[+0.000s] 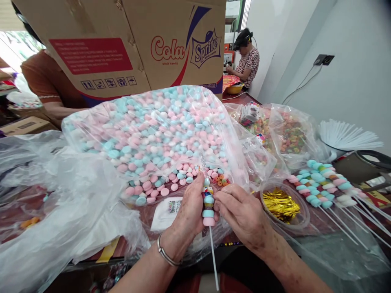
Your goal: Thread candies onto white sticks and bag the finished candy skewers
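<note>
My left hand [190, 205] is closed around a candy skewer [209, 213], a white stick threaded with pink, blue and yellowish candies. A printed label and what looks like clear wrapping show at its upper part. My right hand [244, 211] has its fingers pinched together against the skewer's right side; whatever lies between the fingertips is hidden. Behind both hands, pink, blue and white candies [165, 191] spill from a large clear bag [171, 126]. Small orange and red rings [220, 180] lie beside them. A white packet with a printed label [166, 212] is left of my left hand.
To the right are a round tub of gold twist ties [281, 205], several finished candy skewers [324, 185], a bag of coloured rings [290, 132] and white sticks [348, 136]. Crumpled plastic [76, 219] covers the left. A large carton [137, 44] stands behind; two people sit beyond.
</note>
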`<state>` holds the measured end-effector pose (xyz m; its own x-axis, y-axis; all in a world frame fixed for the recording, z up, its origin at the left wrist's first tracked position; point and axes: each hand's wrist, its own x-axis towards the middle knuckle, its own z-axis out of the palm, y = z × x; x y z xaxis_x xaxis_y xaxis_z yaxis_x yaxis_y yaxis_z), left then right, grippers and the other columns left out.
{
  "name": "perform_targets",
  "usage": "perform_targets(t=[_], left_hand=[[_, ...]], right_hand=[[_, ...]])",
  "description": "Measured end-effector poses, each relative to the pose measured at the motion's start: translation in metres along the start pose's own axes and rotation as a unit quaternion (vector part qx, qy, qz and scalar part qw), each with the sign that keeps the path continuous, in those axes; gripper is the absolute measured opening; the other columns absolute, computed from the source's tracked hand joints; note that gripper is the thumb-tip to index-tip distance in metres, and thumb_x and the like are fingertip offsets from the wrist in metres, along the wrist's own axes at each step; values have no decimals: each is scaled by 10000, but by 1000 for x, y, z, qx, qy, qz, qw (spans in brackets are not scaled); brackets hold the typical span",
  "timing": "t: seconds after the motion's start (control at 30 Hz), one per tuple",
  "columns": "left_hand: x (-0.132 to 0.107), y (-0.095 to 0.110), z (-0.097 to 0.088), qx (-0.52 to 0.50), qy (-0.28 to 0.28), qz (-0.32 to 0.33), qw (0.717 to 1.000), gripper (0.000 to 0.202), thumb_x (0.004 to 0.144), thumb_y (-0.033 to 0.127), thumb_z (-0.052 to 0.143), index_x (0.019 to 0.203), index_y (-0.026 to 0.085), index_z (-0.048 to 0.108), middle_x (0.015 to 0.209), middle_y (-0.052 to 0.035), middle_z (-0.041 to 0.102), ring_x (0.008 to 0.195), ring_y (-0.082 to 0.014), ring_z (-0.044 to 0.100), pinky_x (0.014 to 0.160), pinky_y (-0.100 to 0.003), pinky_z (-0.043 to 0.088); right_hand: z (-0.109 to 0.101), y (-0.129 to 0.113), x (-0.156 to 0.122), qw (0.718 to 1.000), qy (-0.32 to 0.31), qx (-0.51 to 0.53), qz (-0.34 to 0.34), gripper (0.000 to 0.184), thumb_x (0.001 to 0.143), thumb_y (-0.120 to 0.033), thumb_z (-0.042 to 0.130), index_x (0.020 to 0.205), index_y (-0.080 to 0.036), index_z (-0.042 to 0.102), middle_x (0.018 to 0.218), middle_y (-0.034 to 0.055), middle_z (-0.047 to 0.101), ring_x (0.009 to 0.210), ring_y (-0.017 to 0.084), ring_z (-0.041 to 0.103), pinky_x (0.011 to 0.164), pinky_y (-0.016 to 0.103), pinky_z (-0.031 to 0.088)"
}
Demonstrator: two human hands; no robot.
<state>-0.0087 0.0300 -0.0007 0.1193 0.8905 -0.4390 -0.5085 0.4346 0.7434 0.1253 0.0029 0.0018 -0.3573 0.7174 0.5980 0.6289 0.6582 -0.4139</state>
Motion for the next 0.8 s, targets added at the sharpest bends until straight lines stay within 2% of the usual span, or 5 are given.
perform_targets(t=[0.1,0.23,0.4,0.6,0.8], left_hand=[[-2,-5,-1,2,40,9,999,385,766,542,642,854,169,603,543,19,572,344,-97,486,311,-189,373],[-1,-9,-5,12,26,34,999,405,747,553,655,818,157,607,586,2,585,413,-109,521,337,-194,388],[-4,-9,0,17,37,31,999,408,733,565,667,786,168,587,578,21,554,383,-96,486,322,-197,367],[-8,-9,5,-4,37,-11,999,322,752,484,686,810,178,602,588,9,588,442,-132,555,354,-213,390],[-6,-8,1,-32,32,49,998,206,700,276,768,769,154,618,693,4,628,602,-109,584,537,-200,465]], right_hand=[[4,4,1,998,-21,-31,-49,202,935,-143,450,920,-173,649,826,51,608,793,150,580,712,258,488],[5,7,0,995,-21,-50,-85,208,951,-149,431,1032,-123,621,896,83,616,842,175,561,728,289,484],[7,8,2,987,-36,-102,-118,273,961,-166,371,873,-116,625,759,72,585,733,183,512,668,314,454],[18,12,4,987,-9,-145,-63,259,899,-94,392,709,-161,555,681,33,518,630,156,480,569,284,374],[23,7,-1,995,-9,-95,-37,254,898,-96,374,714,-168,533,664,13,487,592,137,461,542,267,355]])
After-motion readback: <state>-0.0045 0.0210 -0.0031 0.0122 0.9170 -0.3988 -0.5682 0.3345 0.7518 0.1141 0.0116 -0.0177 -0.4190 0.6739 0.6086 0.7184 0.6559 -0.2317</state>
